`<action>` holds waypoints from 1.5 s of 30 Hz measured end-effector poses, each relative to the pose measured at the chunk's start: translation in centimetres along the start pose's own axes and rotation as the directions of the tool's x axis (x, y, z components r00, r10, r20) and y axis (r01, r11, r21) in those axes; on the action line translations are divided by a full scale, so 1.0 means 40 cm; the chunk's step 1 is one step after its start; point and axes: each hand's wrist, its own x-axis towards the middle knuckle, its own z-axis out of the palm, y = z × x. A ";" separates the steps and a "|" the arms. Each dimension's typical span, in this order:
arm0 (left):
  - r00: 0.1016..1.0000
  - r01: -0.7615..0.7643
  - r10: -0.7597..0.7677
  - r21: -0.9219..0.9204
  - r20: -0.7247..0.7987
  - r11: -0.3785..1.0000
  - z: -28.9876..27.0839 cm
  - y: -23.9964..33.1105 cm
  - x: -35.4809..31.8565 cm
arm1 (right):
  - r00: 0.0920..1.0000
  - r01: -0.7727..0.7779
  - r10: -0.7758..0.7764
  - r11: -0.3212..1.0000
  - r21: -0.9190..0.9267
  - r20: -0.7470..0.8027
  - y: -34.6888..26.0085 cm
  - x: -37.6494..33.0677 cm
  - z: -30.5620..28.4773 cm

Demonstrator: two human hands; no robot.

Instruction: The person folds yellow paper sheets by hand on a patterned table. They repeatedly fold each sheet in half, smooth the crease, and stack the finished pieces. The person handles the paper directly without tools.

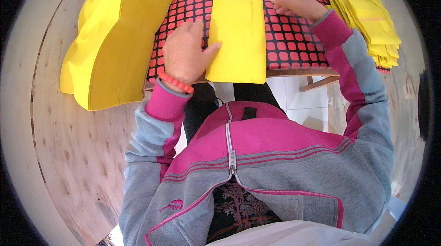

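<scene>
A long, flat yellow fabric piece (238, 30) lies lengthwise in front of me over a red-and-black patterned cushioned top, its near end reaching the front edge. My left hand (186, 48), with a red beaded bracelet at the wrist, rests palm down at its left side. The fingers are stretched out and the thumb touches the fabric's edge. To the right of the fabric, my right hand (296, 2) hovers over the patterned cover with its fingers curled in toward the thumb. Nothing shows between them.
The patterned top (294, 39) has a wooden frame beneath its front edge. At the left, large yellow fabric pieces (117, 44) bulge on a wooden board (78, 154). A stack of folded yellow fabric (367, 21) sits at the far right, near another wooden surface (404, 85).
</scene>
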 end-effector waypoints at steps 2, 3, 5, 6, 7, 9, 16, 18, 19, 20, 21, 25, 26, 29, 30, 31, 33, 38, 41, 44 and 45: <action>0.996 -0.094 0.094 -0.005 -0.001 0.996 0.014 0.025 -0.006 | 0.951 0.254 -0.278 0.951 -0.175 -0.132 -0.005 0.016 0.026; 0.989 -0.147 0.147 -0.038 -0.010 0.988 0.025 0.038 -0.009 | 0.896 0.401 -0.423 0.902 -0.162 -0.134 -0.010 0.022 0.043; 0.966 -0.258 0.255 -0.097 -0.043 0.961 0.050 0.058 -0.007 | 0.816 0.523 -0.553 0.831 -0.190 -0.171 -0.021 0.029 0.103; 0.968 -0.246 0.250 -0.125 0.013 0.961 0.059 0.062 -0.005 | 0.756 0.604 -0.642 0.760 -0.239 -0.130 -0.030 0.032 0.128; 0.965 -0.254 0.259 -0.119 0.027 0.960 0.068 0.066 -0.005 | 0.688 0.677 -0.721 0.679 -0.282 -0.085 -0.037 0.036 0.159; 0.960 -0.269 0.276 -0.107 0.056 0.957 0.082 0.068 -0.004 | 0.574 0.773 -0.819 0.539 -0.334 0.007 -0.049 0.050 0.204; 0.959 -0.160 0.196 -0.182 0.202 0.970 0.103 0.069 -0.016 | 0.622 0.779 -0.695 0.506 -0.370 0.361 -0.024 0.119 0.236; 0.962 -0.147 0.183 -0.178 0.204 0.973 0.101 0.069 -0.016 | 0.596 0.797 -0.728 0.482 -0.364 0.339 -0.011 0.149 0.232; 0.962 -0.145 0.183 -0.188 0.203 0.971 0.099 0.070 -0.016 | 0.565 0.815 -0.758 0.450 -0.364 0.326 -0.003 0.167 0.228; 0.960 -0.135 0.178 -0.197 0.216 0.971 0.097 0.071 -0.015 | 0.602 0.787 -0.731 0.474 -0.395 0.322 0.004 0.185 0.223; 0.958 -0.125 0.171 -0.204 0.229 0.971 0.094 0.070 -0.015 | 0.607 0.779 -0.733 0.469 -0.417 0.308 0.011 0.210 0.216; 0.959 -0.123 0.175 -0.227 0.222 0.966 0.087 0.069 -0.013 | 0.658 0.711 -0.711 0.478 -0.515 0.248 0.044 0.318 0.186; 0.962 -0.122 0.173 -0.234 0.212 0.965 0.086 0.068 -0.013 | 0.639 0.719 -0.732 0.460 -0.522 0.236 0.053 0.348 0.177; 0.963 -0.118 0.171 -0.245 0.209 0.962 0.083 0.068 -0.012 | 0.642 0.722 -0.740 0.493 -0.486 0.202 0.080 0.433 0.148; 0.962 -0.116 0.171 -0.247 0.212 0.962 0.081 0.068 -0.011 | 0.659 0.697 -0.727 0.496 -0.518 0.191 0.090 0.457 0.139; 0.959 -0.113 0.172 -0.250 0.226 0.962 0.078 0.068 -0.010 | 0.671 0.677 -0.720 0.495 -0.545 0.179 0.101 0.477 0.129; 0.951 -0.109 0.177 -0.258 0.255 0.960 0.072 0.066 -0.010 | 0.694 0.632 -0.703 0.494 -0.597 0.153 0.124 0.508 0.116; 0.946 -0.129 0.192 -0.241 0.261 0.962 0.071 0.060 -0.029 | 0.740 0.602 -0.654 0.542 -0.586 0.156 0.149 0.543 0.108; 0.940 -0.156 0.228 -0.273 0.256 0.949 0.058 0.052 -0.069 | 0.794 0.533 -0.594 0.577 -0.619 0.130 0.130 0.537 0.102; 0.921 -0.132 0.261 -0.399 0.290 0.907 0.024 0.006 -0.080 | 0.777 0.563 -0.625 0.634 -0.530 0.077 0.101 0.524 0.099; 0.929 -0.130 0.253 -0.401 0.271 0.907 0.013 -0.013 -0.069 | 0.757 0.597 -0.647 0.625 -0.503 0.093 0.092 0.520 0.100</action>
